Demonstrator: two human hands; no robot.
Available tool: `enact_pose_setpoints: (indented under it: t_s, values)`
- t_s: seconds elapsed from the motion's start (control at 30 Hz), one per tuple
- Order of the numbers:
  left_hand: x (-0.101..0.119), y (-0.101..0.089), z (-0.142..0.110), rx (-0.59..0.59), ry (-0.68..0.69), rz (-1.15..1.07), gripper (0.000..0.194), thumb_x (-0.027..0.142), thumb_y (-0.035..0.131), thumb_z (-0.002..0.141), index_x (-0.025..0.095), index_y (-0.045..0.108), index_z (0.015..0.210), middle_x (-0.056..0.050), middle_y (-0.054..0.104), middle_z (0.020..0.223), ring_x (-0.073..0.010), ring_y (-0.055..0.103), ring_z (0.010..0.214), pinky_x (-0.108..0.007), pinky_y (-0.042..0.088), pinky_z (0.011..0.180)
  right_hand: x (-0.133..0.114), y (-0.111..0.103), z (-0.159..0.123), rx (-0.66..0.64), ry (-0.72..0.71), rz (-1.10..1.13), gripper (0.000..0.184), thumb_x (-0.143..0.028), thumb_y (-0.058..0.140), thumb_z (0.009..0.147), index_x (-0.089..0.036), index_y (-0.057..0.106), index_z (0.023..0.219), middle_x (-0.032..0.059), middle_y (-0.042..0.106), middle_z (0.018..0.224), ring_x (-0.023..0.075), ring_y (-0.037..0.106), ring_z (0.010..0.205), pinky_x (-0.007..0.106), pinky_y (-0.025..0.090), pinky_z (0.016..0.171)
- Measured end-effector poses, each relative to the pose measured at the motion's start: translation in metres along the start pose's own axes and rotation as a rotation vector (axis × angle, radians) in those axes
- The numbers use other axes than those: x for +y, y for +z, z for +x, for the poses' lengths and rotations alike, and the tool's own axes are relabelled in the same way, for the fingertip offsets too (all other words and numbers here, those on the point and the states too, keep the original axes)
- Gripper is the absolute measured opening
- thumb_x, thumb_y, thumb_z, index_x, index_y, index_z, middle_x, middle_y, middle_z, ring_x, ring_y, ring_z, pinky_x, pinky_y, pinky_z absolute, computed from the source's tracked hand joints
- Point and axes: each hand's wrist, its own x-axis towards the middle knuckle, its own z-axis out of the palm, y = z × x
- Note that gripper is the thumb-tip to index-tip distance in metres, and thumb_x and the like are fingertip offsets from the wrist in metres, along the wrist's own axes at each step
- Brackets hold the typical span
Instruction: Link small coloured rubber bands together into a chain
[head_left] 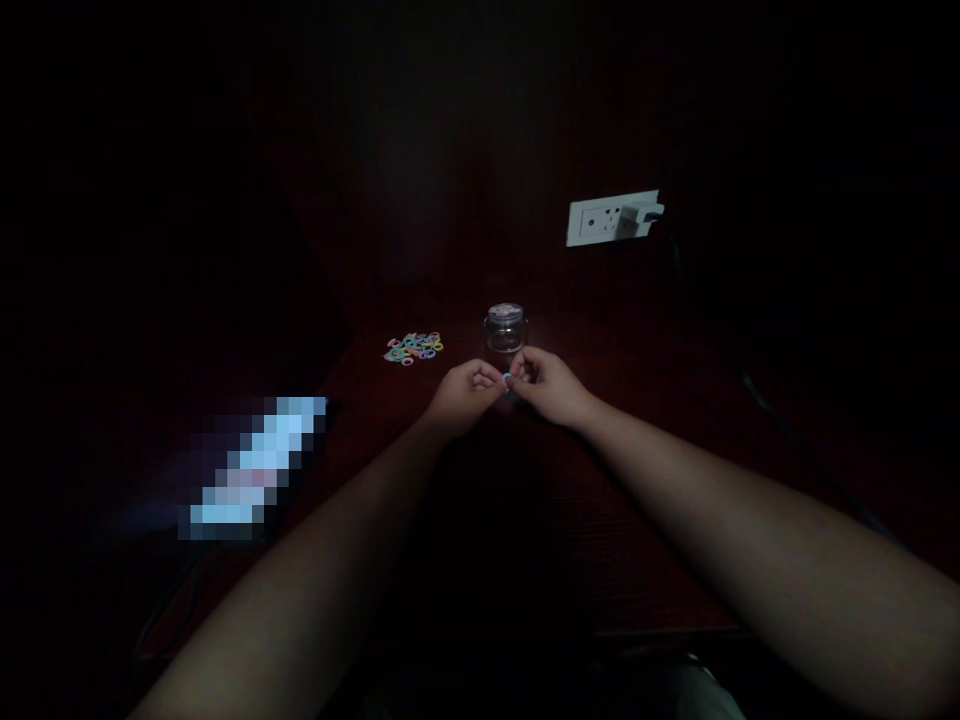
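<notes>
Between my two hands is a small light-blue hair tie point(507, 378). My left hand point(466, 393) pinches it from the left, and my right hand point(549, 385) pinches it from the right, fingertips nearly touching. Just behind the hands a clear jar point(505, 330) with a lid stands upright on the table. To the left of the jar lies a loose pile of small hair ties point(414, 347) in pink, yellow, teal and purple. Dim light leaves the fine detail at the fingertips hard to see.
A dark reddish table point(600, 480) lies under my arms. At its left side is a lit screen point(259, 465), blurred into blocks. A white wall socket point(613, 218) with a plug in it is at the back right. A cable point(795, 435) runs along the right.
</notes>
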Motion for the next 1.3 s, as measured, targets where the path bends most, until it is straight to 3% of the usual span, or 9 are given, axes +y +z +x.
enact_pose_setpoints:
  t_s: [0.8,1.07,1.3]
  values:
    - [-0.0016,0.0009,0.0024,0.084,0.011,-0.01,0.011,0.016,0.061,0.067,0.013,0.052,0.072,0.003,0.054,0.059,-0.0055,0.046,0.05,-0.017,0.034,0.049,0.004,-0.0017,0.0011,-0.025,0.059,-0.014,0.012,-0.025,0.057,0.068,-0.016,0.049,0.07,-0.0044,0.045,0.054,0.0069,0.039,0.047,0.02,0.029,0.044]
    - [-0.0016,0.0001,0.0031,0.043,0.026,0.046,0.015,0.022,0.059,0.072,0.011,0.059,0.082,-0.002,0.059,0.067,-0.008,0.052,0.059,-0.021,0.04,0.057,0.0035,-0.0019,0.0004,-0.031,0.051,-0.022,0.011,-0.024,0.056,0.068,-0.016,0.05,0.069,-0.0046,0.045,0.054,0.007,0.039,0.047,0.02,0.029,0.045]
    - [0.0025,0.0014,0.0005,0.052,-0.012,0.079,0.008,0.017,0.059,0.071,0.011,0.059,0.077,-0.002,0.06,0.066,-0.0081,0.052,0.058,-0.02,0.04,0.055,0.0015,-0.0024,-0.0004,-0.078,0.071,-0.012,0.011,-0.025,0.056,0.069,-0.014,0.052,0.07,-0.004,0.046,0.054,0.0069,0.039,0.047,0.021,0.028,0.044]
